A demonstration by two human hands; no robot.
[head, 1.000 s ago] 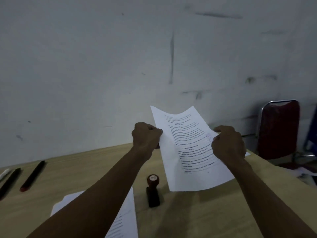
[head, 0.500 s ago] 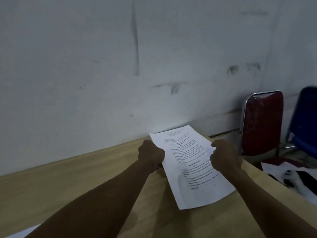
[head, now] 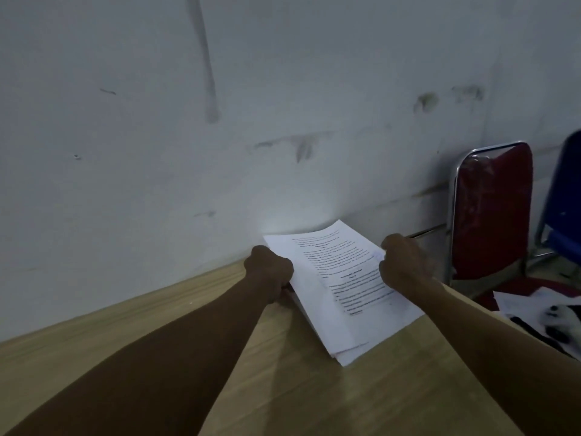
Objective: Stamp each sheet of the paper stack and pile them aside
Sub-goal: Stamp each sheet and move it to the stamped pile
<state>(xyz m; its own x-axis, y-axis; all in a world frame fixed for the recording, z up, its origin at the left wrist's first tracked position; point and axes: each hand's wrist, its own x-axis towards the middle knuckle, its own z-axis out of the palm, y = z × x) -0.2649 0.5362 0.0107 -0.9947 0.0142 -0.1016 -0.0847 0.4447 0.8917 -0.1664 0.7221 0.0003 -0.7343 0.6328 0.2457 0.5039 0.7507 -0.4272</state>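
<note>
The white printed sheet of paper has come down since a moment ago: half a second back it was held above the wood, and now it lies on top of a pile of white sheets near the far right corner of the pale wooden tabletop, close against the scuffed grey-white wall. The edges of the sheets beneath it fan out slightly at the near corner. The black stamp with the red top and the pens, seen a second ago, are out of sight now, as the view has swung to the right, and more of the red padded chair with a chrome frame shows, with a blue chair beside it. The left hand is closed in a fist at the sheet's left edge, its fingers curled round that edge, though the fingertips are hidden under the hand. The right hand grips the right edge the same way, its thumb on top of the printed face. The sheet lies between the two hands, touching both, with its text running away from the person. On the red chair's seat lie some loose white papers and dark items, too blurred to tell apart.
</note>
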